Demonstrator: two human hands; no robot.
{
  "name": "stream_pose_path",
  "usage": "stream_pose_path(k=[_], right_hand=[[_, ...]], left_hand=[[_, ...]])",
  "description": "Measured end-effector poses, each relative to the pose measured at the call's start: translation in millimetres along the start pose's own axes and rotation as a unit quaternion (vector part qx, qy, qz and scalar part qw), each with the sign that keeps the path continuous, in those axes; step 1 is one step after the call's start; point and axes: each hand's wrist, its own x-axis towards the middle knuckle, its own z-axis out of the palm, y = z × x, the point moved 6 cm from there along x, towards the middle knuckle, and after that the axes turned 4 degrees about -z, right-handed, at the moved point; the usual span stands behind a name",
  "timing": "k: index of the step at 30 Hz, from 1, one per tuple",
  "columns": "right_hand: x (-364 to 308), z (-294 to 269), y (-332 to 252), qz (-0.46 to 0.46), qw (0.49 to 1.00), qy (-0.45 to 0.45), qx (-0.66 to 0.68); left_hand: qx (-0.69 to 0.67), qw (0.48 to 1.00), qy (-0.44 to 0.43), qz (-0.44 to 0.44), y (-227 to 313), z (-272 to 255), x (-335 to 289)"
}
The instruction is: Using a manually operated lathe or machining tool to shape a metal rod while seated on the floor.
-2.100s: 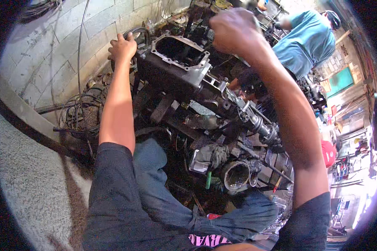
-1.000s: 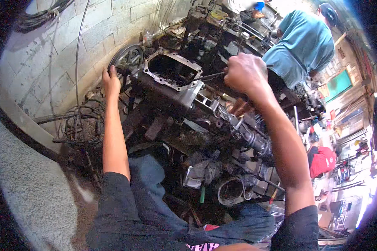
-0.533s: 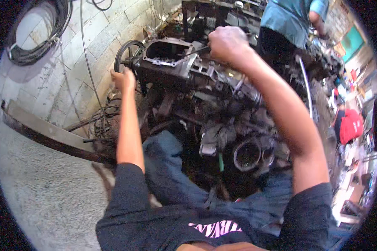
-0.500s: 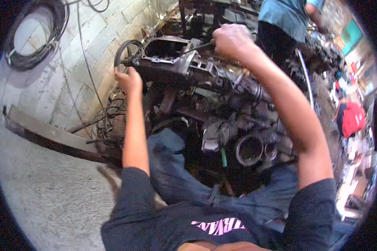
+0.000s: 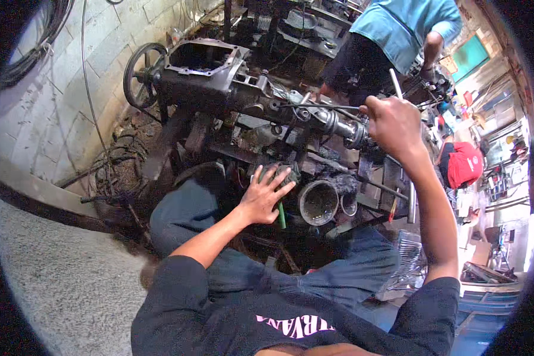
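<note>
Left hand (image 5: 261,199), fingers splayed over rag (image 5: 289,172); right hand (image 5: 396,126), toward two o'clock, clenched around thin rod (image 5: 345,107). A slackened grip could drop it.

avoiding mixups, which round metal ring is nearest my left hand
The larger round grey metal ring, nearest your left hand; the smaller ring sits farther right.

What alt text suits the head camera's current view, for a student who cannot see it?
A person's right hand grips a thin dark rod over a machine assembly, while the left hand lies spread over a dark rag. At left, a spoked wheel stands by an open-topped housing.
</note>
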Motion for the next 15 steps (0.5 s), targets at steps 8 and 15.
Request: stream_pose_path(k=[8, 15], right_hand=[[37, -27, -40, -0.049, 0.996, -0.028, -0.065], [80, -52, -136, -0.138, 0.978, 0.011, -0.157]], left_hand=[[0.075, 0.996, 0.0, -0.043, 7, 13, 7], [0.113, 0.993, 0.001, -0.019, 2, 14, 3]])
